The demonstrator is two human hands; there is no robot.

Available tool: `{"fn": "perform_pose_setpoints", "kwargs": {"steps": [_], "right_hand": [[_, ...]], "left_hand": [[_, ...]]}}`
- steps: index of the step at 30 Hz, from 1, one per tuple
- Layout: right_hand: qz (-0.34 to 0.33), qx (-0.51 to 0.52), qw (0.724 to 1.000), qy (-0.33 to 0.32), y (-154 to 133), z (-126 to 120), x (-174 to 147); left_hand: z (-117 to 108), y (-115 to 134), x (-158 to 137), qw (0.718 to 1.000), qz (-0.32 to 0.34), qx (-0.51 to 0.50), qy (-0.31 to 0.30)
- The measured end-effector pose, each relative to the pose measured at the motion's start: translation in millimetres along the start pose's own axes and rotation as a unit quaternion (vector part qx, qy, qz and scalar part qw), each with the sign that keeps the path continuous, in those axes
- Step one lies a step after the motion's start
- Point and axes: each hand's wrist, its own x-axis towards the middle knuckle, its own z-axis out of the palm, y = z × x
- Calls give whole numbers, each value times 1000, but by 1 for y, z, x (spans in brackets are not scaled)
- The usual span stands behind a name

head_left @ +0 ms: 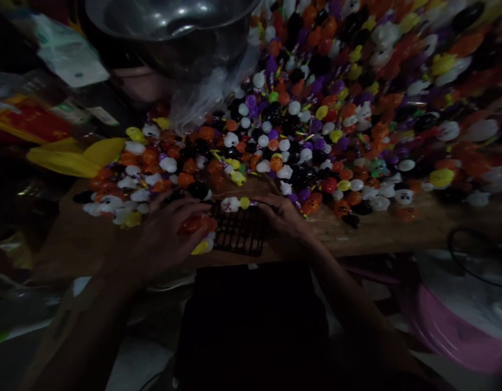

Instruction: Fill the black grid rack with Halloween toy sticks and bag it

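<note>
My left hand [169, 225] curls around a shiny orange plastic figure [197, 224] at the left side of a black grid tray [240, 239]. Just below its thumb, a yellow and white piece [202, 244] shows in part. My right hand [285, 214], its fingers pinched together, holds the end of a thin stick topper with a white head [230, 205] marked in red and a yellow star-like piece [245, 202]. That topper points left across the tray's far edge. Behind my left fingertips lies a black and white figure [199, 190].
A large heap of orange, white, black, purple and yellow figures [316, 136] covers the back and right of the wooden table [328, 236]. A metal bowl [173, 32], clear plastic bag [208, 98] and yellow item [75, 156] stand behind. A pink basin [458, 326] is lower right.
</note>
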Motion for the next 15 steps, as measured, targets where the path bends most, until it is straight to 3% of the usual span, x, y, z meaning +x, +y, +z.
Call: {"fn": "perform_pose_setpoints", "kwargs": {"steps": [3,6,8,12,15], "right_hand": [[10,-146,988,37,-3,7,-8],[52,-335,935,100,1,18,-15],[57,-424,898,96,6,21,-18],[33,-488,866,98,10,4,-29],[58,-536,832,131,6,-21,-42]], "left_hand": [[2,-2,1,1000,6,9,-3],[4,-5,3,999,29,19,7],[5,-6,4,999,45,28,12],[4,-5,5,998,55,36,5],[4,-5,5,998,52,35,-2]]}}
